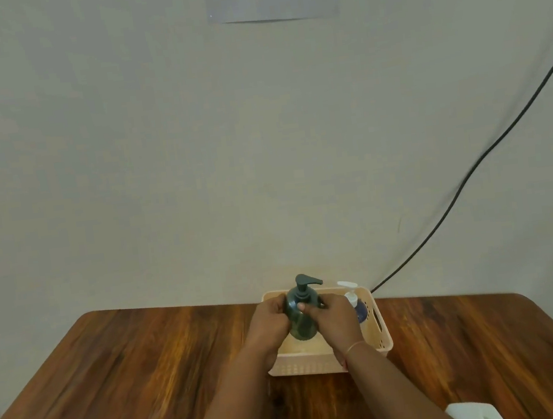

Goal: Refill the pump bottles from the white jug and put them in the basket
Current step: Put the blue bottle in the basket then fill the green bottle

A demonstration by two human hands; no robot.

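A dark green pump bottle [301, 310] is upright inside or just above the beige plastic basket [380, 332]; I cannot tell whether it rests on the bottom. My left hand [270, 323] grips its left side and my right hand [332, 320] grips its right side. A blue bottle with a white pump [356, 303] stands in the basket's right part. The top of the white jug [476, 414] shows at the bottom right edge of the frame.
The basket sits at the far side of a wooden table [132, 380], close to a pale wall. A black cable [470, 170] runs down the wall to the table's back edge, right of the basket.
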